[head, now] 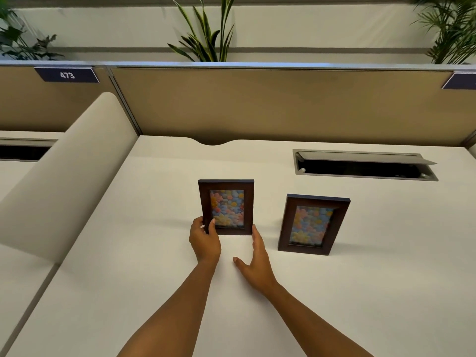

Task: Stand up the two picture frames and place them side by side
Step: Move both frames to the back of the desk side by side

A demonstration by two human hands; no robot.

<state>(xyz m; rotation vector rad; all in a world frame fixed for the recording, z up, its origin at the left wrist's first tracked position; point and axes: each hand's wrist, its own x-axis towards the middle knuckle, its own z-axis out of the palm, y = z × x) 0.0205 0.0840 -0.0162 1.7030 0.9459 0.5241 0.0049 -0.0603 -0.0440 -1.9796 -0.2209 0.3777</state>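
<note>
My right hand point(257, 264) lies nearest me, open and flat, with the fingers spread and the thumb out to the side. Its fingertips touch the lower right corner of the left frame point(226, 206); it holds nothing.

My left hand point(204, 239) is closed on that frame's lower left corner, thumb on the front face, fingers wrapped behind the edge.

The left frame stands upright on the desk point(154, 279), long axis vertical, picture facing me.

The right frame point(313, 224) also stands upright, to the right of my right hand and slightly nearer me than the left frame. It is turned a little off square, and bare desk shows between the two frames.

Judgement: the deciding relation is this sideways gap. The held frame must travel right, toward the right frame, or the free right hand, being the nearer, must draw the right frame left.

Beyond the frames, an open cable hatch point(365, 164) is set into the desk, in front of the partition point(257, 104).
</note>
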